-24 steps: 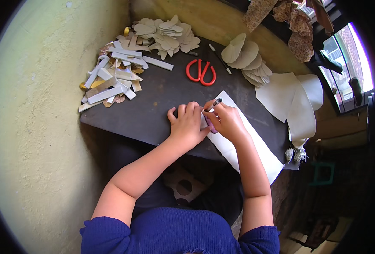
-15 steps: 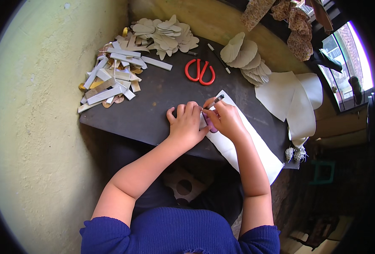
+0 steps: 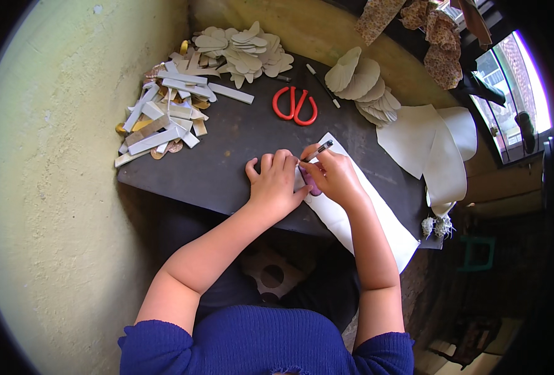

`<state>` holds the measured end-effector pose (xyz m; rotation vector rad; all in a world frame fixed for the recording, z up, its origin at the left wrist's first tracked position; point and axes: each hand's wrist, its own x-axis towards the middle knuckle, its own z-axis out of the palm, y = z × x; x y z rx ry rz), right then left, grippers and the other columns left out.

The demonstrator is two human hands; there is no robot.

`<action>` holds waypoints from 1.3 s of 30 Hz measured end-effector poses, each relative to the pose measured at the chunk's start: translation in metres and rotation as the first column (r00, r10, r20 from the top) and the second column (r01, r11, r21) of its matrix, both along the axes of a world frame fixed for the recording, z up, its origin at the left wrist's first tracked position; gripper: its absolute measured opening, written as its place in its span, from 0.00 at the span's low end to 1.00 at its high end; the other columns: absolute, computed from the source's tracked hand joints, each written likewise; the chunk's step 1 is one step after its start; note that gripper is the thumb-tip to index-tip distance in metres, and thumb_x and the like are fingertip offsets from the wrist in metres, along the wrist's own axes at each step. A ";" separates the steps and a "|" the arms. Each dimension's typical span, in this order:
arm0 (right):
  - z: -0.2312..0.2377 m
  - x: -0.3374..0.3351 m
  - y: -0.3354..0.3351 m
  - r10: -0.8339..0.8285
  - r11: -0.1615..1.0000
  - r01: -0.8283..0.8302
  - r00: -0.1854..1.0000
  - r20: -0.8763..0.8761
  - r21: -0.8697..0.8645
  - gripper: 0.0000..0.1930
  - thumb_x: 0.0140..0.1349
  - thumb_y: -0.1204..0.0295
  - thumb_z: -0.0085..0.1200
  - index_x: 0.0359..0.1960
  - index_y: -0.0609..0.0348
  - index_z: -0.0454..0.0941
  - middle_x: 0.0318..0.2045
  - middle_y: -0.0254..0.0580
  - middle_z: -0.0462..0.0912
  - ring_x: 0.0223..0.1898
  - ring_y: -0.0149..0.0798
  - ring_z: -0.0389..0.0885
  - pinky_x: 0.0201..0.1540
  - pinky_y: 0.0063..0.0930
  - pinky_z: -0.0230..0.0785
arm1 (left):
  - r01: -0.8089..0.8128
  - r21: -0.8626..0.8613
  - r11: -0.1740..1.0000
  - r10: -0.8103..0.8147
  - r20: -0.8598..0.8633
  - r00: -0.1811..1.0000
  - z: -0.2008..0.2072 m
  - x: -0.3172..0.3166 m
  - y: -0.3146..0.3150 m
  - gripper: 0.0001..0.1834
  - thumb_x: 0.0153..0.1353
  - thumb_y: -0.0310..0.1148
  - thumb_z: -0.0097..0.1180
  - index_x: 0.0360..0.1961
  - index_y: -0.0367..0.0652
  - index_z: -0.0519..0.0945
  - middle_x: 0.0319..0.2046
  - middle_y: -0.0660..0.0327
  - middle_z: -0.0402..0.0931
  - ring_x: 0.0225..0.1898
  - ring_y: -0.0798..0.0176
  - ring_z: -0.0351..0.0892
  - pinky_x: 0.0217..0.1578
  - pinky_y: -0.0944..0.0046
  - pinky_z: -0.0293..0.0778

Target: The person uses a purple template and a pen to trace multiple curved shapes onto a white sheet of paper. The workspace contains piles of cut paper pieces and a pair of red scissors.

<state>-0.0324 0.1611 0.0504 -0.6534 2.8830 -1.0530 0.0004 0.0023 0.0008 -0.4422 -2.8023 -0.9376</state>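
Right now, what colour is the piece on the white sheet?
The piece is purple, clearest in head view.

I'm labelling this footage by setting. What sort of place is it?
Probably a small workshop or home craft corner, judging by the red-handled scissors, heap of pale strips and pile of rounded cut-out pieces on the dark table.

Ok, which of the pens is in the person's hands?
The pen gripped by the right hand, over the white sheet; the white-ended pen lies loose on the dark table.
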 end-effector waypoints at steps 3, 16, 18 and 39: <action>0.005 0.003 -0.003 0.009 1.000 -0.009 1.000 0.016 -0.007 0.06 0.59 0.76 0.60 0.37 0.57 0.77 0.23 0.43 0.83 0.24 0.43 0.84 0.27 0.33 0.74 | 0.005 0.006 1.000 -0.005 0.012 1.000 -0.001 0.000 -0.001 0.32 0.50 0.47 0.70 0.52 0.45 0.71 0.52 0.62 0.65 0.56 0.56 0.63 0.57 0.35 0.54; -0.003 0.003 0.002 0.003 0.999 -0.004 1.000 -0.021 -0.046 0.07 0.58 0.74 0.62 0.37 0.55 0.77 0.23 0.44 0.83 0.28 0.45 0.86 0.32 0.33 0.77 | 0.010 0.000 1.000 -0.010 0.028 1.000 -0.001 0.000 0.000 0.33 0.51 0.48 0.69 0.53 0.47 0.69 0.53 0.62 0.65 0.56 0.55 0.63 0.57 0.36 0.53; -0.003 0.003 0.003 0.005 0.999 -0.006 1.000 -0.025 -0.053 0.07 0.58 0.74 0.61 0.37 0.56 0.77 0.25 0.44 0.83 0.28 0.45 0.86 0.33 0.33 0.77 | 0.009 0.003 1.000 -0.009 0.018 1.000 -0.002 -0.001 0.000 0.33 0.51 0.48 0.69 0.53 0.47 0.69 0.53 0.62 0.65 0.57 0.55 0.63 0.57 0.36 0.53; 0.002 0.008 0.005 0.063 0.994 -0.062 0.998 0.009 -0.087 0.07 0.56 0.74 0.63 0.34 0.57 0.78 0.27 0.43 0.84 0.30 0.45 0.86 0.31 0.33 0.76 | 0.005 -0.008 1.000 -0.004 0.010 1.000 -0.002 0.000 -0.002 0.32 0.50 0.47 0.69 0.53 0.49 0.70 0.53 0.63 0.65 0.57 0.55 0.63 0.57 0.38 0.52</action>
